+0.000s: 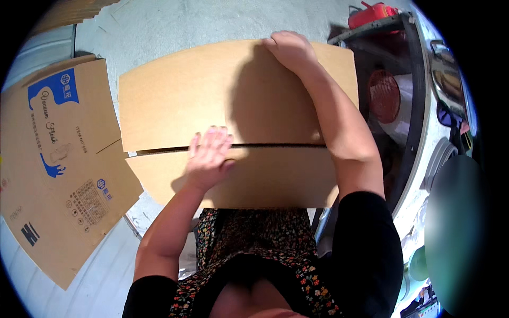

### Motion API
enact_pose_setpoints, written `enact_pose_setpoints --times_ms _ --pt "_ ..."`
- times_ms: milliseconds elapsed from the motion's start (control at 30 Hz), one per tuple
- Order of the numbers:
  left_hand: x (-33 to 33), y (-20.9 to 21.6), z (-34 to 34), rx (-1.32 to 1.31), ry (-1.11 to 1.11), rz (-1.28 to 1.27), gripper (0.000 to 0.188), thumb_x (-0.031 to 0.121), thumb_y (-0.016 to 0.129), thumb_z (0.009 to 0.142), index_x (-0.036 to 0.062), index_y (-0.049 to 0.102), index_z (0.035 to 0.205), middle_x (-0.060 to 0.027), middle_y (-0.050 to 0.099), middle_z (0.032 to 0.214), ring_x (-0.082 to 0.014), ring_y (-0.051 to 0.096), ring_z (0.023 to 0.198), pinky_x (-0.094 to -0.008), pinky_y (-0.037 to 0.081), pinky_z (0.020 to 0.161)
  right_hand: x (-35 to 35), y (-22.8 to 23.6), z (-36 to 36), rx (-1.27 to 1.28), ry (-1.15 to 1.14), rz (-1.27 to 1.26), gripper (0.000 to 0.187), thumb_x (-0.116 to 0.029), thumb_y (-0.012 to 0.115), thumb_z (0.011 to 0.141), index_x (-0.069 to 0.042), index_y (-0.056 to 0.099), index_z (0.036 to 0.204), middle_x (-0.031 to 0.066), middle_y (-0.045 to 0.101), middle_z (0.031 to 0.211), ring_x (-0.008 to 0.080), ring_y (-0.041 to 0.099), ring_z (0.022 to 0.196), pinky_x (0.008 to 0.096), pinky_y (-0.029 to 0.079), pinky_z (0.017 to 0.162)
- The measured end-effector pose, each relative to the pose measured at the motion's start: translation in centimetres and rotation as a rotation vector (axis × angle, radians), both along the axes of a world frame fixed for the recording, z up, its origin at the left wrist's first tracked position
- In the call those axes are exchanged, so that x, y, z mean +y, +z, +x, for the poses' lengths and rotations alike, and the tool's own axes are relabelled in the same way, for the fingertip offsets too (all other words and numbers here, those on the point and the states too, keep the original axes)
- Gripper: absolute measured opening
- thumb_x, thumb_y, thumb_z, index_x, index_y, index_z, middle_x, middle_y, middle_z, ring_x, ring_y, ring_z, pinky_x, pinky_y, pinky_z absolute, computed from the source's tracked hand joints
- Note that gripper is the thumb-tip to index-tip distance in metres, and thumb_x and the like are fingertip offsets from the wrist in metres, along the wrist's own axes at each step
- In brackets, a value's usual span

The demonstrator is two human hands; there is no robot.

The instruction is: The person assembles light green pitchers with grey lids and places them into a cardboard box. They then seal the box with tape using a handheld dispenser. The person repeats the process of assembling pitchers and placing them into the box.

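Observation:
A plain brown cardboard box [180, 100] lies in front of me, its two top flaps folded down and almost meeting. A narrow dark gap runs between the flaps. My left hand [208, 156] rests flat across that gap, left of the middle, with its fingers stretched out and holding nothing. Across the far flap reaches my right arm, and my right hand [292, 50] is bent over the box's far edge toward the right. The ends of its fingers are hidden beyond that edge. The near flap [275, 177] lies close to my body.
At the left stands a printed cardboard carton [58, 159] with blue markings. On the right is a dark-framed rack [411, 122] holding a red mesh basket [384, 95]. A red container [371, 16] sits at its far end. A blurred green rounded object [453, 233] is near right.

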State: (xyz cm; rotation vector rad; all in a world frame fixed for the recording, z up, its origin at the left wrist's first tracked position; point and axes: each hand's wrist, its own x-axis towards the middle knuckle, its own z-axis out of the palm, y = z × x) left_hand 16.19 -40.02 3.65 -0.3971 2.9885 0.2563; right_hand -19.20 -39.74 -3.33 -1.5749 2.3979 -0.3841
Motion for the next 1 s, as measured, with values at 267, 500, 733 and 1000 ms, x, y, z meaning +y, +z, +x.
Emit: enact_pose_setpoints --times_ms 267,500,733,1000 --pt "-2.8 -4.6 2.3 0.056 0.077 -0.050 0.066 0.036 0.061 0.075 0.0167 0.037 0.134 -0.0063 0.031 0.142 -0.0248 0.029 0.130 -0.0443 0.020 0.106 7.7 1.6 4.8 0.002 -0.048 -0.305 0.037 -0.021 0.055 0.084 -0.002 0.053 0.116 0.0177 0.052 0.119 0.0351 0.046 0.113 0.0412 0.035 0.098" --pt "-2.8 -4.8 2.8 -0.028 0.069 -0.060 0.063 0.024 0.063 0.073 0.0140 0.041 0.131 -0.0100 0.033 0.140 -0.0296 0.029 0.130 -0.0466 0.024 0.105 21.1 4.7 16.0 -0.188 -0.021 -0.045 0.048 -0.026 0.050 0.086 -0.007 0.044 0.129 0.0099 0.036 0.140 0.0269 0.031 0.131 0.0427 0.022 0.108" --pt "2.0 -2.2 -3.4 -0.029 0.098 0.230 0.059 0.009 0.054 0.078 0.0044 0.035 0.133 -0.0207 0.034 0.138 -0.0361 0.030 0.129 -0.0437 0.022 0.107 22.4 -0.9 17.6 -0.262 -0.250 -0.601 0.048 -0.024 0.048 0.084 -0.012 0.043 0.129 0.0036 0.035 0.140 0.0201 0.032 0.129 0.0375 0.026 0.108" --pt "39.5 12.5 -23.2 0.288 -1.175 1.250 0.027 0.008 0.056 0.078 0.0031 0.057 0.104 -0.0136 0.056 0.109 -0.0310 0.051 0.110 -0.0415 0.042 0.094 21.2 1.0 19.7 -0.200 -0.443 -0.511 0.039 -0.016 0.042 0.082 -0.006 0.047 0.119 0.0034 0.042 0.133 0.0195 0.037 0.125 0.0350 0.024 0.108"
